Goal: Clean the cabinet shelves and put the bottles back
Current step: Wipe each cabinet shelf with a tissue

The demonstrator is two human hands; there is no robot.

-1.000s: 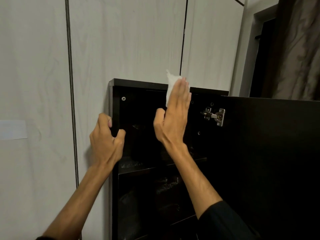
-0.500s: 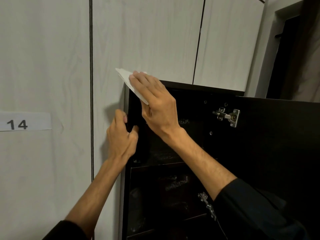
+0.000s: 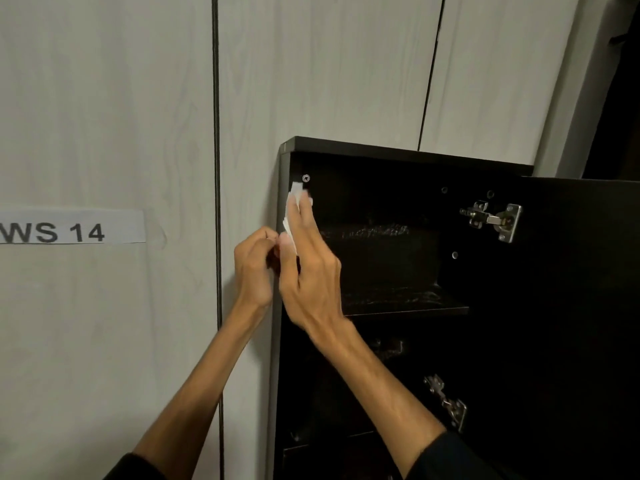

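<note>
The right hand (image 3: 308, 271) presses a folded white wipe (image 3: 292, 211) flat against the inner face of the cabinet's (image 3: 398, 150) left side panel, fingers stretched straight up along the panel with the wipe showing above and to the left of the fingertips; this grip is a flat press, not a curl. Just above the wipe a silver screw head (image 3: 305, 178) sits in the panel near the top corner. Touching the right hand's thumb side, the left hand (image 3: 254, 265) has its fingers curled round the front edge of the same side panel, a closed grip on the cabinet's edge. To the right of both hands, inside the dark cabinet, the upper shelf (image 3: 408, 304) runs level with the right wrist, its surface showing pale streaks; the space above it holds no bottles that can be made out. Further right, the open door (image 3: 581, 306) hangs on two metal hinges, the upper hinge (image 3: 491, 218) level with the fingertips and the lower hinge (image 3: 446, 401) well below the right forearm. To the left of the hands, on the pale wood-grain wall panel (image 3: 104, 98), a white label (image 3: 72, 226) reads "WS 14". Dark sleeves cover both arms near the bottom edge.
</note>
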